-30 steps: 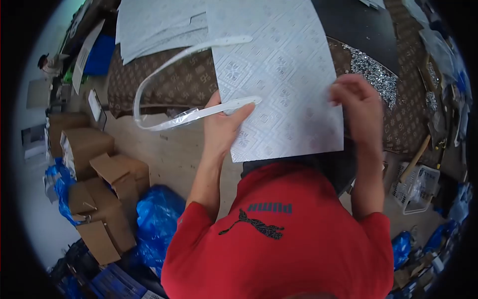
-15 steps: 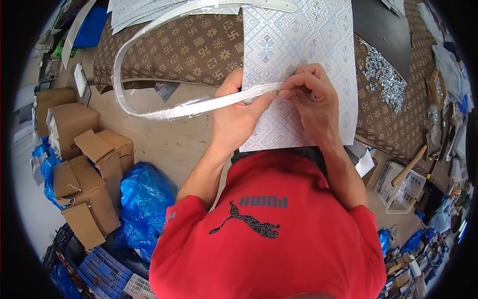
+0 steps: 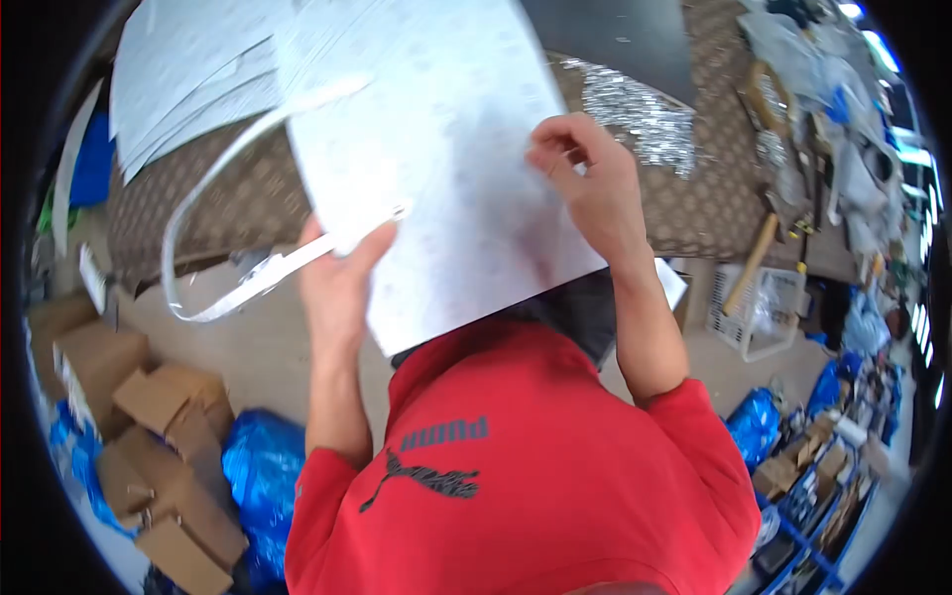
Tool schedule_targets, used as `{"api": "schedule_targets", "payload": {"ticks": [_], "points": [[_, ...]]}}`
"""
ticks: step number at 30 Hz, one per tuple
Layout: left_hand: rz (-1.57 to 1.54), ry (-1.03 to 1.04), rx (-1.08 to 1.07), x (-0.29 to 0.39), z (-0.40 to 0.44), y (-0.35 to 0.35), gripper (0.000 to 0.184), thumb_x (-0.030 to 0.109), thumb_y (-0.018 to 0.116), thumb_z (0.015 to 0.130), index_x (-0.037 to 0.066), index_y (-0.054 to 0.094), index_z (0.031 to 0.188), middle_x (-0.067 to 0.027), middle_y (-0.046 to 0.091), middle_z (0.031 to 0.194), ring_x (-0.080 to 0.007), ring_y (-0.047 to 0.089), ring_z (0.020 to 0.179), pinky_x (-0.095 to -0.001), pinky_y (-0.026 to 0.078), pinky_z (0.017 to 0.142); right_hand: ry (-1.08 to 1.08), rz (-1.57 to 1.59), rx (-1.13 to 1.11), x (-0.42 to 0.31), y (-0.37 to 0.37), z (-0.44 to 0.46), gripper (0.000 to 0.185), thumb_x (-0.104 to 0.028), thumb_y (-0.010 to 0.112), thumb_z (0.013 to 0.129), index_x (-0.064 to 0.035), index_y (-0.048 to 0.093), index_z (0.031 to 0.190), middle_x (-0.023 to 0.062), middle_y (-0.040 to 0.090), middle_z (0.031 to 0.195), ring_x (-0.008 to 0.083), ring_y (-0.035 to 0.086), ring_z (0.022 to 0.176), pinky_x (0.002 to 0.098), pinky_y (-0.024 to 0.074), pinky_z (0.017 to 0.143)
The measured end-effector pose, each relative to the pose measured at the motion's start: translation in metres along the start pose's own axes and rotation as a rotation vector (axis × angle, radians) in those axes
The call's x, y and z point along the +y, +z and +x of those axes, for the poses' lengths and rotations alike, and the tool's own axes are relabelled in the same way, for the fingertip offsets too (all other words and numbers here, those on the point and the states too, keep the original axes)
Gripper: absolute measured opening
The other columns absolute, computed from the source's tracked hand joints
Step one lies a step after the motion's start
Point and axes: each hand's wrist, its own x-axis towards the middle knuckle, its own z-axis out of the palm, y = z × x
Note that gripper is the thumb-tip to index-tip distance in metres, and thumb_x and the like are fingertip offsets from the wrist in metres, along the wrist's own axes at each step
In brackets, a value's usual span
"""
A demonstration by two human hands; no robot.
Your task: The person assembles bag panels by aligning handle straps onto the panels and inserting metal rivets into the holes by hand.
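Observation:
A white belt, partly in clear plastic, loops out to the left and back over a pale patterned sheet. My left hand is closed on the belt near one end, thumb on top. That end lies over the sheet's left part, with a small shiny spot at its tip, too blurred to name. My right hand is above the sheet's right side, apart from the belt. Its fingers are curled together in a pinch; what they hold, if anything, cannot be made out.
Small silvery pieces lie heaped on the brown patterned cloth, beside a dark board. More pale sheets lie at the upper left. Cardboard boxes and a blue bag stand at left, a white basket at right.
My right hand has left the belt end and moved right. My left hand still grips the belt. The view has turned, shifting the sheet and belt leftward.

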Motion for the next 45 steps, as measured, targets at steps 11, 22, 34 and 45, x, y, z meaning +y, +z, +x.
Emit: {"api": "schedule_targets", "payload": {"ticks": [11,22,34,45], "points": [[-0.092,-0.003,-0.048,0.009,0.001,0.005,0.059,-0.004,0.076,0.085,-0.006,0.052,0.14,-0.0171,0.065,0.13,-0.0234,0.065,0.116,-0.0368,0.048,0.105,-0.219,-0.609,0.167,0.069,-0.072,0.018,0.015,-0.012,0.073,0.089,-0.0043,0.069,0.101,0.0141,0.069,0.096,0.0317,0.066,0.095,0.041,0.0513,0.083],[0.271,0.083,0.08,-0.001,0.0,0.002,0.046,0.008,0.085,0.082,-0.003,0.066,0.123,-0.0104,0.074,0.111,-0.0171,0.067,0.1,-0.0326,0.053,0.092,0.181,0.465,-0.043,0.005,-0.044,0.01,0.005,-0.006,0.069,0.097,-0.0017,0.069,0.1,0.0033,0.071,0.09,0.0122,0.065,0.081,0.0262,0.0506,0.072],[0.428,0.324,0.036,0.015,-0.018,0.025,0.031,0.015,0.083,0.085,0.0,0.056,0.088,-0.0106,0.065,0.077,-0.0119,0.056,0.07,-0.0343,0.048,0.061,-0.248,0.319,-0.258,-0.044,0.071,-0.017,0.016,0.006,0.074,0.082,-0.004,0.07,0.094,0.0027,0.058,0.105,0.0143,0.057,0.091,0.0273,0.0466,0.081],[0.494,0.376,0.045,0.018,-0.019,0.033,0.032,0.019,0.082,0.086,0.001,0.055,0.086,-0.0143,0.061,0.077,-0.0162,0.056,0.067,-0.0365,0.046,0.058,-0.2,0.309,-0.222,-0.048,0.07,-0.017,0.019,0.01,0.072,0.078,-0.0047,0.065,0.087,0.0027,0.053,0.101,0.0162,0.054,0.091,0.0281,0.0458,0.081]]}}
